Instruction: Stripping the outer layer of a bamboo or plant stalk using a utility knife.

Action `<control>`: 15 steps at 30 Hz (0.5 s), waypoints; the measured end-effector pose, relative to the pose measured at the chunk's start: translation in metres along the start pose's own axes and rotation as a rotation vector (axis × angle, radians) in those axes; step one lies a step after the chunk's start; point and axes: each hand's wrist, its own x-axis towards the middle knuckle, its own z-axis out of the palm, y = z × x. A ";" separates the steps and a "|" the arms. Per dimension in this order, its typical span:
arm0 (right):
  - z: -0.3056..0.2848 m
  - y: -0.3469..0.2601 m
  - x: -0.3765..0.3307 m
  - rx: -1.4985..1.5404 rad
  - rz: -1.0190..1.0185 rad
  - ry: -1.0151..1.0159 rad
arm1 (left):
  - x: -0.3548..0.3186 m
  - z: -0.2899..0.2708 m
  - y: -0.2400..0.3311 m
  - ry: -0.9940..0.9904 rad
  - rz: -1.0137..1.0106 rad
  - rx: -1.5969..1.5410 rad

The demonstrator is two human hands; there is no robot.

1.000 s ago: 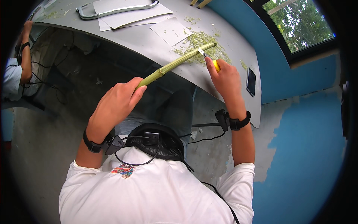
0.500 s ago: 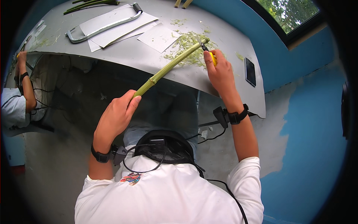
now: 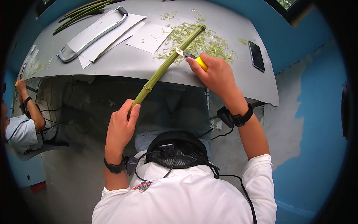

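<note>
Across the grey sheet-metal bench [image 3: 123, 61] a long green bamboo-like stalk [image 3: 168, 61] slants, far end resting on the top, near end jutting past the front edge. Left hand [image 3: 120, 128] closed round that near end, seemingly to steady it. Right hand [image 3: 216, 72] gripping a yellow-handled knife [image 3: 194, 59], blade on the stalk's middle. Pale green shavings [image 3: 203, 43] lie beyond the stalk; a black phone [image 3: 256, 56] sits right of it.
</note>
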 end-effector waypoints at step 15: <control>-0.006 0.026 0.017 -0.260 0.065 0.107 | -0.001 -0.005 0.016 -0.014 -0.067 0.088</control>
